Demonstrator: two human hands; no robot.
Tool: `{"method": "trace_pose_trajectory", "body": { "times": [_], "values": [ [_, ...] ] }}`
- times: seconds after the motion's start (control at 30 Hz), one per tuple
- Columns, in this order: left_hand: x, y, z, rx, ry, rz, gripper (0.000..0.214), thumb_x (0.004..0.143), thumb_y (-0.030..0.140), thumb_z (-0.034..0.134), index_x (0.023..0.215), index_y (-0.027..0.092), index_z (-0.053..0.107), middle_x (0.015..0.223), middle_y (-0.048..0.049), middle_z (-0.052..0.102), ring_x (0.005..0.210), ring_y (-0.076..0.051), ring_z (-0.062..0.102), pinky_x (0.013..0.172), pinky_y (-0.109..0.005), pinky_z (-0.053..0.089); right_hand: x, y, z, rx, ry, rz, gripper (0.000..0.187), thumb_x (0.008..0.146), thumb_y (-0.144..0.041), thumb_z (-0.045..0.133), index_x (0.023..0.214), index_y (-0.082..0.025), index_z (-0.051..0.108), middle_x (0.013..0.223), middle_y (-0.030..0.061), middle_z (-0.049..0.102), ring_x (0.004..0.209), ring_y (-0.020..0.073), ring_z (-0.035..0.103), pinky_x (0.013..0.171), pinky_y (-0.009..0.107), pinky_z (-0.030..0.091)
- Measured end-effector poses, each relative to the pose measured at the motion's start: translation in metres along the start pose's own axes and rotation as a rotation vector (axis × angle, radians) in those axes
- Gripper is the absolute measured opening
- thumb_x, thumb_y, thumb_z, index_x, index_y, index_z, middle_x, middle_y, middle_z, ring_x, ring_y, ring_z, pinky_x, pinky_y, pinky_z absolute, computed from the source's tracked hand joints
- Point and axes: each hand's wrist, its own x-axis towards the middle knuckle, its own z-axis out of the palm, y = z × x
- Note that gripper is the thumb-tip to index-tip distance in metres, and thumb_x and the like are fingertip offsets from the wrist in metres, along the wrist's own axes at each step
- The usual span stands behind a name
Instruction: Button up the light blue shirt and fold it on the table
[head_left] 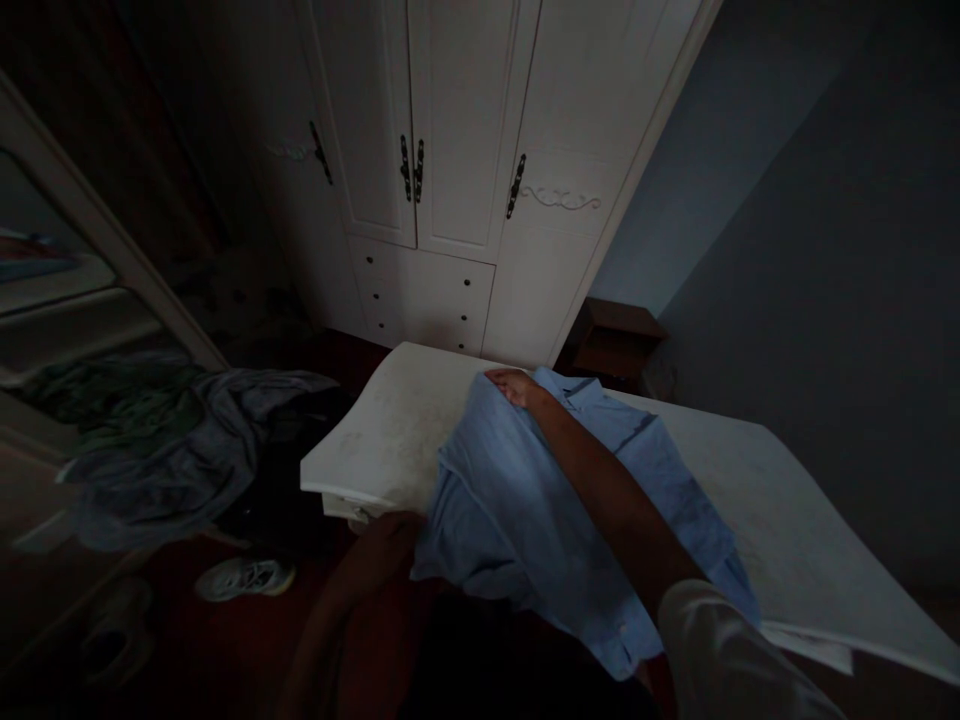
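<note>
A light blue shirt (517, 490) lies spread over a white padded board (382, 430), with its lower part hanging over the near edge. Its collar (574, 390) is at the far side. My right hand (514, 387) reaches across the shirt and grips the fabric at its far left edge, fingers closed. Below the board's left end, my left hand (396, 538) is at the near left corner of the shirt, its fingers curled on the cloth. Deep shadow hides part of those fingers.
Behind the board stands a white wardrobe (450, 130) with dark handles and small drawers. Grey and green clothes (180, 460) are heaped on the left. A light sneaker (245, 578) sits on the red floor. A brown wooden cabinet (619, 335) is by the wall.
</note>
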Motion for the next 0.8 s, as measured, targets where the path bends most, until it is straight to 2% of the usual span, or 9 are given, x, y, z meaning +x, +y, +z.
{"method": "trace_pose_trajectory", "body": {
  "times": [0.13, 0.23, 0.3, 0.33, 0.43, 0.5, 0.57, 0.67, 0.8],
  "values": [
    [-0.009, -0.022, 0.009, -0.071, -0.109, -0.009, 0.045, 0.081, 0.055, 0.042, 0.067, 0.018, 0.063, 0.072, -0.0041, 0.066, 0.071, -0.020, 0.061, 0.070, -0.030, 0.048, 0.008, 0.006, 0.003, -0.062, 0.066, -0.079, 0.013, 0.084, -0.025, 0.064, 0.087, -0.014, 0.067, 0.080, 0.0092, 0.073, 0.072, 0.0163, 0.069, 0.068, 0.026, 0.057],
    [-0.021, -0.030, 0.014, -0.147, 0.021, -0.081, 0.044, 0.077, 0.059, 0.050, 0.074, 0.020, 0.068, 0.084, -0.0057, 0.070, 0.085, -0.024, 0.063, 0.081, -0.033, 0.049, 0.015, 0.007, 0.002, -0.157, 0.123, -0.154, 0.014, 0.079, -0.019, 0.064, 0.091, -0.013, 0.068, 0.082, 0.0088, 0.073, 0.072, 0.0175, 0.069, 0.071, 0.030, 0.057],
    [-0.029, -0.034, 0.018, -0.238, 0.114, -0.116, 0.044, 0.073, 0.061, 0.056, 0.079, 0.020, 0.071, 0.093, -0.0069, 0.071, 0.095, -0.025, 0.063, 0.088, -0.034, 0.048, 0.019, 0.007, 0.002, -0.226, 0.149, -0.226, 0.023, 0.075, -0.012, 0.062, 0.096, -0.014, 0.069, 0.090, 0.0083, 0.074, 0.080, 0.0183, 0.069, 0.080, 0.033, 0.056],
    [-0.032, -0.035, 0.019, -0.293, 0.121, -0.119, 0.046, 0.071, 0.063, 0.058, 0.079, 0.020, 0.071, 0.093, -0.0074, 0.071, 0.094, -0.025, 0.063, 0.087, -0.034, 0.048, 0.020, 0.007, 0.002, -0.261, 0.153, -0.266, 0.028, 0.072, -0.009, 0.062, 0.098, -0.016, 0.069, 0.097, 0.0080, 0.074, 0.086, 0.0189, 0.069, 0.086, 0.035, 0.055],
    [-0.037, -0.039, 0.026, -0.448, 0.065, -0.093, 0.053, 0.069, 0.069, 0.061, 0.075, 0.017, 0.070, 0.081, -0.0077, 0.070, 0.081, -0.023, 0.063, 0.077, -0.033, 0.050, 0.019, 0.007, 0.003, -0.361, 0.129, -0.380, 0.039, 0.066, -0.002, 0.059, 0.097, -0.019, 0.073, 0.112, 0.0064, 0.072, 0.107, 0.0208, 0.065, 0.104, 0.038, 0.044],
    [-0.039, -0.040, 0.029, -0.499, 0.076, -0.106, 0.054, 0.066, 0.069, 0.065, 0.072, 0.015, 0.070, 0.073, -0.0067, 0.069, 0.073, -0.021, 0.062, 0.070, -0.031, 0.049, 0.016, 0.009, 0.004, -0.416, 0.098, -0.436, 0.042, 0.064, 0.001, 0.056, 0.094, -0.021, 0.075, 0.115, 0.0049, 0.071, 0.116, 0.0208, 0.061, 0.111, 0.037, 0.038],
    [-0.042, -0.040, 0.032, -0.506, 0.143, -0.158, 0.053, 0.062, 0.067, 0.070, 0.069, 0.015, 0.069, 0.067, -0.0050, 0.067, 0.065, -0.018, 0.060, 0.063, -0.028, 0.047, 0.014, 0.011, 0.005, -0.460, 0.081, -0.473, 0.044, 0.065, 0.003, 0.053, 0.094, -0.021, 0.076, 0.117, 0.0045, 0.071, 0.119, 0.0201, 0.059, 0.113, 0.036, 0.035],
    [-0.044, -0.038, 0.034, -0.483, 0.236, -0.246, 0.053, 0.054, 0.067, 0.074, 0.061, 0.015, 0.065, 0.059, -0.0021, 0.062, 0.057, -0.015, 0.054, 0.056, -0.025, 0.043, 0.013, 0.016, 0.004, -0.508, 0.097, -0.498, 0.046, 0.070, 0.003, 0.051, 0.103, -0.019, 0.075, 0.120, 0.0063, 0.069, 0.120, 0.0197, 0.058, 0.113, 0.037, 0.034],
    [-0.040, -0.038, 0.038, -0.441, 0.254, -0.243, 0.059, 0.050, 0.073, 0.072, 0.054, 0.017, 0.055, 0.052, 0.0016, 0.053, 0.053, -0.012, 0.048, 0.054, -0.025, 0.039, 0.013, 0.018, 0.002, -0.540, 0.132, -0.496, 0.051, 0.075, -0.001, 0.053, 0.118, -0.022, 0.068, 0.119, 0.0051, 0.069, 0.116, 0.0197, 0.059, 0.110, 0.039, 0.038]
  ]
}}
